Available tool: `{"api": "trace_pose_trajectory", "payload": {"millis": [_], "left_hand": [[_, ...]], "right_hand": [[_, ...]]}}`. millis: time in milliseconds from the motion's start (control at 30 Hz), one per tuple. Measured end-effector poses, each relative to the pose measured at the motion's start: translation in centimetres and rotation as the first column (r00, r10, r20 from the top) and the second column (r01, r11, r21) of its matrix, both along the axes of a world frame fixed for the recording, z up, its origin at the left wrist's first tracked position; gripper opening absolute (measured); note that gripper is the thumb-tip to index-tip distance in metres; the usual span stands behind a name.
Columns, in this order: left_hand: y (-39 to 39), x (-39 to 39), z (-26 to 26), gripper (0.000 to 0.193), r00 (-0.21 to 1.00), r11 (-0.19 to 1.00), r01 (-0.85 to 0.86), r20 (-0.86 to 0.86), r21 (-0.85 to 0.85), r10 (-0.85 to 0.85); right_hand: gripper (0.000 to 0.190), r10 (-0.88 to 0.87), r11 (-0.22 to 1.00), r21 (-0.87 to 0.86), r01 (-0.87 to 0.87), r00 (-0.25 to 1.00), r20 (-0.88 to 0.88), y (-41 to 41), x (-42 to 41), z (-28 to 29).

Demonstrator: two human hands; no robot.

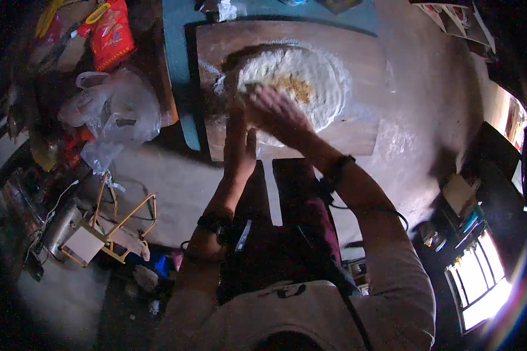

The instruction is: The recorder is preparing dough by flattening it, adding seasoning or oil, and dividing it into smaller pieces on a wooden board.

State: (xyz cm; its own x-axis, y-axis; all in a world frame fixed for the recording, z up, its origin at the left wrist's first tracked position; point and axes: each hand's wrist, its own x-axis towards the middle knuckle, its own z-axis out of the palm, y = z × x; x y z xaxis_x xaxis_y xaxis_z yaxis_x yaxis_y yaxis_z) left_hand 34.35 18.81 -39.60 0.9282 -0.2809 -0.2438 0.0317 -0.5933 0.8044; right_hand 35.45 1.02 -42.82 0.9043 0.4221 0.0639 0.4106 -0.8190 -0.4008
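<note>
A broad, flattened round of pale dough (pixel 329 83) lies on a wooden board (pixel 355 136), with loose flour around its rim. Near its middle is a brownish-yellow patch of filling or seasoning (pixel 301 89). My right hand (pixel 283 109) reaches over the lower left of the dough, its blurred fingers stretched out. At the dough's left edge, my left hand (pixel 239 142) points away from me, thumb apart. The right hand overlaps the left fingers, so whether anything lies between the palms is hidden.
The board rests on a blue-green surface (pixel 189 131). At the left are a clear plastic bag (pixel 123 109) and a red bag (pixel 112 37). A yellow-framed folding stool (pixel 123 219) stands lower left. A barred window (pixel 478 276) glares at the lower right.
</note>
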Motion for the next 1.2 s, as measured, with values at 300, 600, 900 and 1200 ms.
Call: {"api": "trace_pose_trajectory", "payload": {"millis": [300, 600, 900, 1200], "left_hand": [[-1.3, 1.2, -1.4, 0.063, 0.959, 0.976, 0.179, 0.2, 0.124, -0.201], [-2.9, -0.7, -0.4, 0.063, 0.93, 0.929, 0.367, -0.018, 0.045, -0.366], [-1.5, -1.1, -0.3, 0.072, 0.923, 0.911, 0.382, -0.023, 0.158, -0.383], [0.3, 0.2, 1.6, 0.07, 0.877, 0.849, 0.401, 0.123, 0.345, -0.464]], "right_hand": [[0.078, -0.339, 0.913, -0.254, 0.32, 0.94, -0.034, -9.5, 1.1, -0.2], [0.08, 0.055, 0.998, 0.023, -0.05, 0.947, -0.316, -6.1, -4.4, 2.7], [0.087, 0.088, 0.992, 0.115, -0.053, 0.943, -0.322, -5.8, -2.6, 3.1], [0.09, -0.074, 0.996, -0.066, 0.054, 0.933, -0.353, -10.4, -4.5, 5.0]]}}
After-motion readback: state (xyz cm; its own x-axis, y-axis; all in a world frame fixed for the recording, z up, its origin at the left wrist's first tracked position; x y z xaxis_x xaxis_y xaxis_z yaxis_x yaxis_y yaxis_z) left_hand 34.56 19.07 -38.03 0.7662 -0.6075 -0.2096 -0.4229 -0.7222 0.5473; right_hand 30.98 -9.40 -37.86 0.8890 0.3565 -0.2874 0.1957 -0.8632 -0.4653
